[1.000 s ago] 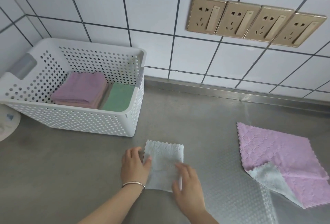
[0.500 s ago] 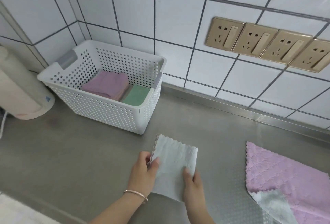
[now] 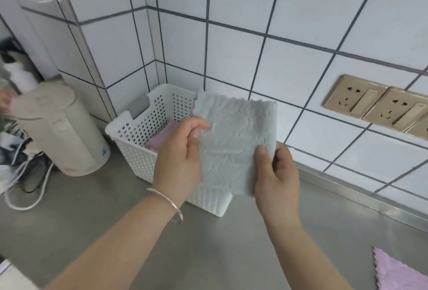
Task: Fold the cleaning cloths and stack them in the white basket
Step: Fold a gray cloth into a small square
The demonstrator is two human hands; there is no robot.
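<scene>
Grey steel counter (image 3: pixel 220 250) running to the tiled wall (image 3: pixel 289 63), meeting it at a raised metal strip; bare stretch of surface in front and to the right of the basket. Cream kettle (image 3: pixel 58 132) standing toward the back left corner, its white cord (image 3: pixel 25 199) looped on the counter, just left of the basket with a narrow gap between. White basket (image 3: pixel 139 127) tucked against the wall corner, perforated sides, grey handle insert, a folded purple cloth (image 3: pixel 159 139) lying inside; its right half hidden behind the raised cloth. Pale grey cloth (image 3: pixel 234 141) folded to a rough square, fuzzy, scalloped top edge, held up in the air over the basket's right part. Left hand (image 3: pixel 178 157) pinching its left edge, bracelet (image 3: pixel 171 204) on the wrist. Right hand (image 3: pixel 275 174) pinching the lower right corner, thumb on the front. Pink cloth (image 3: pixel 400 271) lying flat at the counter's near right, well apart. Gold sockets (image 3: pixel 379 107) on the wall at right.
</scene>
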